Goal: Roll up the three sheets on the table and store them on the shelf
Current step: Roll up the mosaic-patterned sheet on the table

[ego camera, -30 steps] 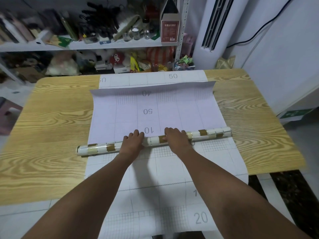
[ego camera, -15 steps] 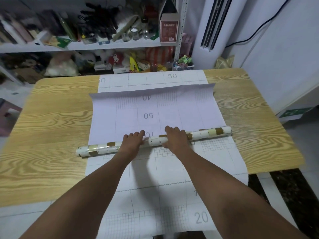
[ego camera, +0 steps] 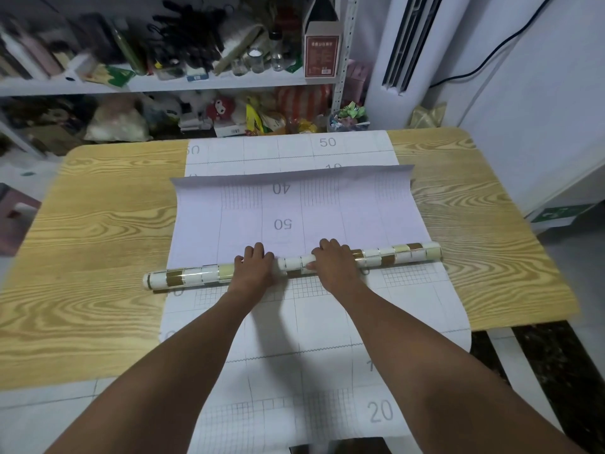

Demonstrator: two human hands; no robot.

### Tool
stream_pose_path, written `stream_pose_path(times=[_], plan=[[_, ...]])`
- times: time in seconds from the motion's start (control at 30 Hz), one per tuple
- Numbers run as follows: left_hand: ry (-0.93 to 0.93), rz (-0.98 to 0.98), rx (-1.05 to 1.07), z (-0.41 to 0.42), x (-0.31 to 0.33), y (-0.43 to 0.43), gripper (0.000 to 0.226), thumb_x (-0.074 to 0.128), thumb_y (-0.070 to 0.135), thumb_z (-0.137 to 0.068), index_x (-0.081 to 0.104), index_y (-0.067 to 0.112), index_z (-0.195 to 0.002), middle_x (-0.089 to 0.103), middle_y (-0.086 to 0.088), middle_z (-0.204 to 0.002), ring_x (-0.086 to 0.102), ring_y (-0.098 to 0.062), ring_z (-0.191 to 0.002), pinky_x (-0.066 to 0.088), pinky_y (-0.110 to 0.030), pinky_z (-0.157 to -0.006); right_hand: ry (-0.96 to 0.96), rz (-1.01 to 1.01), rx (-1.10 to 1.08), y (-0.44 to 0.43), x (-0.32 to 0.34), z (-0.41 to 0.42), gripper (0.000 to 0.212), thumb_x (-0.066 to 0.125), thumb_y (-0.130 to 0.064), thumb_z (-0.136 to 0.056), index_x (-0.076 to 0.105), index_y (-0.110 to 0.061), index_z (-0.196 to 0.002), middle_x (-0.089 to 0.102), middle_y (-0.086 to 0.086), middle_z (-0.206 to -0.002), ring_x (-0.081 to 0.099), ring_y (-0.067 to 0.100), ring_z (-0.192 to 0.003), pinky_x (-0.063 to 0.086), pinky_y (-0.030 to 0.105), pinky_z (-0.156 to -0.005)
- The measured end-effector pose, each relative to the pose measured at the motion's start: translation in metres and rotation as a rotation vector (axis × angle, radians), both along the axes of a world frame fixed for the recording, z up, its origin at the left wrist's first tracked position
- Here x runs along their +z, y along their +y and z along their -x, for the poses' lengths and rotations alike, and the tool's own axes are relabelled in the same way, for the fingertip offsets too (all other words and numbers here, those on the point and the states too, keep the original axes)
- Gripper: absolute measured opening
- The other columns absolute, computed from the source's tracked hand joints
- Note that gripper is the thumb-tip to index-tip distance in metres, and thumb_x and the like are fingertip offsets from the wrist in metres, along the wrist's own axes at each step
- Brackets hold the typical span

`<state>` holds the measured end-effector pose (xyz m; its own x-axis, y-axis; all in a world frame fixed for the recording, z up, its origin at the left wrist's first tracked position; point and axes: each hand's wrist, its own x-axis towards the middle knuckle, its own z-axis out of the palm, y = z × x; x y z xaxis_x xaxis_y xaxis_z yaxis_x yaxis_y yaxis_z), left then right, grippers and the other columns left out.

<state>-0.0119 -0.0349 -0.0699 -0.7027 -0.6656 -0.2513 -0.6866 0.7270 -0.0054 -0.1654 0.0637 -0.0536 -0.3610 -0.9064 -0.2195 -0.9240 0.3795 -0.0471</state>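
Note:
A half-rolled sheet lies across the wooden table (ego camera: 98,240). Its rolled part (ego camera: 393,253) shows a white, gold and brown checked outside. Its flat part (ego camera: 343,208) is lilac with a printed grid and the numbers 40 and 50, and its far edge curls up. My left hand (ego camera: 253,267) and my right hand (ego camera: 334,260) press palm-down on the middle of the roll, fingers reaching over its top. Under it lies a longer white gridded sheet (ego camera: 311,339) that hangs over the near table edge. The shelf (ego camera: 163,83) stands behind the table.
The shelf boards are crowded with bottles, jars, a carton (ego camera: 322,57), soft toys and bags. A tall white air conditioner (ego camera: 402,60) stands at the back right. Bare wood shows to the left and right of the sheets. A stool (ego camera: 16,217) stands at the far left.
The roll has moved away from me over the lilac sheet, covering the printed 10. Both hands travelled forward with it, and less flat sheet shows.

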Motion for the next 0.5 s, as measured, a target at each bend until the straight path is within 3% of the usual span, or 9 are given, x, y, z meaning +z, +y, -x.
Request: stream_pose_path(times=[0.17, 0.27, 0.4, 0.5], plan=[[0.014, -0.010, -0.013, 0.002, 0.001, -0.002, 0.050, 0.053, 0.014, -0.090, 0.035, 0.013, -0.137, 0.038, -0.010, -0.128, 0.037, -0.030, -0.117, 0.032, -0.038, -0.097, -0.059, 0.076, -0.049, 0.001, 0.001, -0.003, 0.036, 0.042, -0.032, -0.101, 0.039, -0.012, -0.131, 0.057, 0.005, -0.120, 0.049, 0.025, -0.113, 0.035, 0.036, -0.095], [0.023, -0.028, -0.030, 0.001, 0.003, -0.004, 0.051, 0.050, 0.019, -0.094, 0.029, 0.014, -0.140, 0.041, -0.009, -0.129, 0.040, -0.029, -0.118, 0.032, -0.039, -0.099, -0.043, 0.095, -0.059, 0.007, -0.003, -0.005, 0.036, 0.041, -0.036, -0.101, 0.043, -0.007, -0.122, 0.060, 0.009, -0.113, 0.049, 0.029, -0.112, 0.035, 0.035, -0.095], [0.042, -0.050, -0.037, -0.001, -0.001, -0.007, 0.041, 0.048, 0.012, -0.093, 0.034, 0.015, -0.132, 0.050, -0.006, -0.123, 0.047, -0.027, -0.113, 0.031, -0.039, -0.099, -0.026, 0.077, -0.057, 0.015, -0.013, -0.009, 0.055, 0.057, -0.048, -0.089, 0.047, -0.008, -0.126, 0.049, 0.007, -0.129, 0.037, 0.033, -0.127, 0.030, 0.039, -0.106], [0.044, -0.066, -0.087, -0.006, -0.003, -0.004, 0.041, 0.044, 0.001, -0.091, 0.034, 0.013, -0.129, 0.052, -0.007, -0.117, 0.049, -0.028, -0.105, 0.033, -0.037, -0.096, 0.017, 0.089, -0.058, 0.016, -0.013, -0.009, 0.048, 0.061, -0.041, -0.089, 0.051, -0.011, -0.125, 0.042, 0.006, -0.134, 0.038, 0.031, -0.121, 0.032, 0.038, -0.102]])
